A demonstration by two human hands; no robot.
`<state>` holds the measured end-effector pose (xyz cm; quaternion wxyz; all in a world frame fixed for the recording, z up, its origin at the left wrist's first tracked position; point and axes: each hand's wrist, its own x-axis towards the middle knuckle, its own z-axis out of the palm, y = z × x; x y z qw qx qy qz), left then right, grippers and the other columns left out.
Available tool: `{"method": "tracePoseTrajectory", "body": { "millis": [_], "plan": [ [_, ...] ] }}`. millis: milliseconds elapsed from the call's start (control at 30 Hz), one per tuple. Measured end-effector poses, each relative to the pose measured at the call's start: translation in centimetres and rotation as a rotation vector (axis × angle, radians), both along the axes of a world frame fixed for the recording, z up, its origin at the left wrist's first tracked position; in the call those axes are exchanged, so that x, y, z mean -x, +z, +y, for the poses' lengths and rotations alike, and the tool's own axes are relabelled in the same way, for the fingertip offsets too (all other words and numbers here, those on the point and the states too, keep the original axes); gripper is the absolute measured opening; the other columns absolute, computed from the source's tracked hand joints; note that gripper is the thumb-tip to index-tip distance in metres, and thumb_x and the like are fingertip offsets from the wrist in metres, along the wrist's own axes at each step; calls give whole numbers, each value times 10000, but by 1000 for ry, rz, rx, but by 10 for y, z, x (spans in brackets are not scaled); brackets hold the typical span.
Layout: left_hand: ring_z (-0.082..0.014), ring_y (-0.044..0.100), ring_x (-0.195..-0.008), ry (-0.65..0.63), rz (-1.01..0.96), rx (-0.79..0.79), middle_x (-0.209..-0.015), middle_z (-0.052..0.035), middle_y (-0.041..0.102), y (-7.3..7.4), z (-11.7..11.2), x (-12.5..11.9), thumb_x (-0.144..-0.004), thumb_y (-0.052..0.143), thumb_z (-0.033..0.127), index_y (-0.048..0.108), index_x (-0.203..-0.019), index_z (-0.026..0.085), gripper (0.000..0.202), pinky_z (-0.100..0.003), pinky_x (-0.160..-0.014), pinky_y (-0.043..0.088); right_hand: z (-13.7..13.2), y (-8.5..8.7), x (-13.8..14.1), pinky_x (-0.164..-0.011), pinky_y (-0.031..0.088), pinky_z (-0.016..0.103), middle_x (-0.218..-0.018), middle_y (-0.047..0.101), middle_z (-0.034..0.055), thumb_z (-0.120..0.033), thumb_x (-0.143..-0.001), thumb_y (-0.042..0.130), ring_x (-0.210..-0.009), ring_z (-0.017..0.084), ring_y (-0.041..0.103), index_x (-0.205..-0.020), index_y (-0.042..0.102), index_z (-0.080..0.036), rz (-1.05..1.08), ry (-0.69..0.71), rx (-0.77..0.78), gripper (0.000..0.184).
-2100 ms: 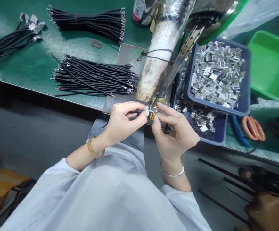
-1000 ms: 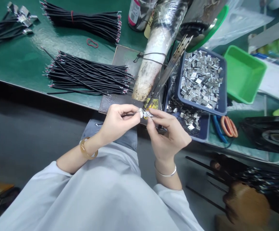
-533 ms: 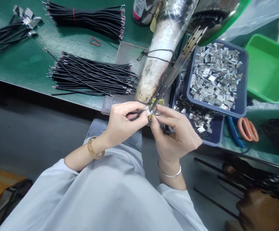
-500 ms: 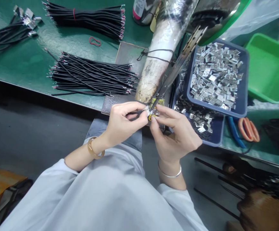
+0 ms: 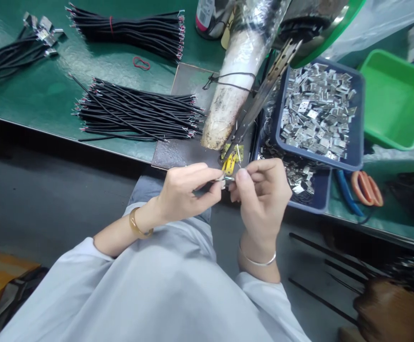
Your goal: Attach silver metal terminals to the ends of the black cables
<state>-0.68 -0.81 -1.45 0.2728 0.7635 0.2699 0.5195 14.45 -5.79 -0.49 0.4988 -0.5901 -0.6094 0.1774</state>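
Note:
My left hand (image 5: 188, 190) pinches a small silvery metal piece (image 5: 228, 179) between thumb and fingertips; its far end reaches toward my right hand. My right hand (image 5: 264, 194) is closed beside it, thumb pressed to the curled fingers, where a thin silvery strand (image 5: 239, 156) rises from the thumb tip. Whether the right fingertips also touch the metal piece, I cannot tell. Just beyond the fingertips are a yellow part (image 5: 230, 164) and a yellowish pad (image 5: 237, 151), under the lower end of a slanting dark metal arm (image 5: 253, 114).
Black cable bundles (image 5: 139, 109) lie on the green table (image 5: 60, 61) at left. A wrapped white tube (image 5: 228, 90) slants in the middle. Right of it stand blue bins (image 5: 358, 118) of metal plates, a green tray (image 5: 388, 128) and orange-handled pliers (image 5: 367, 187). Another person's head (image 5: 395, 304) shows lower right.
Both hands have come slightly toward me, and my right hand has turned with its fingers curled in. The yellow part now shows beyond the fingertips, where the hands partly covered it before.

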Motion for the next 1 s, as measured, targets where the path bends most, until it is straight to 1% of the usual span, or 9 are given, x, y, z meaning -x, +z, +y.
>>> {"method": "tracePoseTrajectory", "body": {
  "millis": [67,200,300,367,467,567,700,833,1000],
  "plan": [
    [-46,439,-494,-56,-40,158,-584,36,578,2,0,3,-828,627,98,659,-733,145,110,-159,-472,344,0,0,-1,-482,515,173,-756,621,-47,-240,-985,595,-561,85,645,-914,540,-245,-61,-4,-63,90],
    [-47,468,-516,-135,-86,466,-652,1,635,5,0,7,-840,631,125,705,-735,121,129,-149,-431,312,-1,-3,-2,-684,573,212,-845,713,-16,-107,-914,658,-767,116,716,-935,614,-230,-407,-27,-288,133],
    [-54,450,-510,-124,-93,537,-625,1,600,5,1,7,-847,631,141,745,-745,107,157,-167,-449,333,-3,-3,-1,-746,589,244,-938,769,14,-88,-886,694,-881,152,760,-954,645,-219,-441,-90,-370,156],
    [-55,417,-499,-90,-86,505,-582,15,553,4,1,6,-844,634,145,748,-728,111,166,-184,-465,324,-4,-3,1,-740,603,264,-987,781,28,-106,-873,719,-938,181,770,-938,653,-217,-412,-130,-379,144],
    [-55,390,-494,-26,-69,419,-546,29,519,3,3,4,-847,621,141,737,-712,119,180,-198,-491,315,-4,-3,5,-723,615,265,-979,791,25,-100,-863,730,-899,175,777,-909,659,-219,-395,-119,-338,146],
    [-50,400,-493,20,-56,376,-581,19,566,2,4,2,-855,597,138,727,-713,116,194,-196,-495,321,-1,-6,9,-741,617,252,-963,796,25,-82,-858,732,-872,158,777,-901,664,-215,-380,-115,-336,155],
    [-54,464,-521,68,-24,297,-626,8,627,-1,5,-2,-860,583,124,723,-734,129,188,-176,-493,345,3,-10,10,-742,618,254,-970,797,26,-84,-856,732,-870,162,780,-909,671,-221,-410,-140,-368,160],
    [-58,478,-529,114,10,237,-615,17,613,-3,6,-5,-861,585,113,707,-736,138,176,-170,-495,358,6,-12,9,-723,616,253,-973,794,19,-103,-856,732,-887,167,779,-884,667,-220,-378,-141,-337,137],
    [-61,479,-530,147,11,166,-611,19,594,0,8,-7,-870,582,108,689,-733,142,177,-179,-521,384,10,-11,9,-729,626,275,-959,792,20,-93,-844,736,-909,184,776,-869,675,-219,-315,-145,-352,142]
  ]
}}
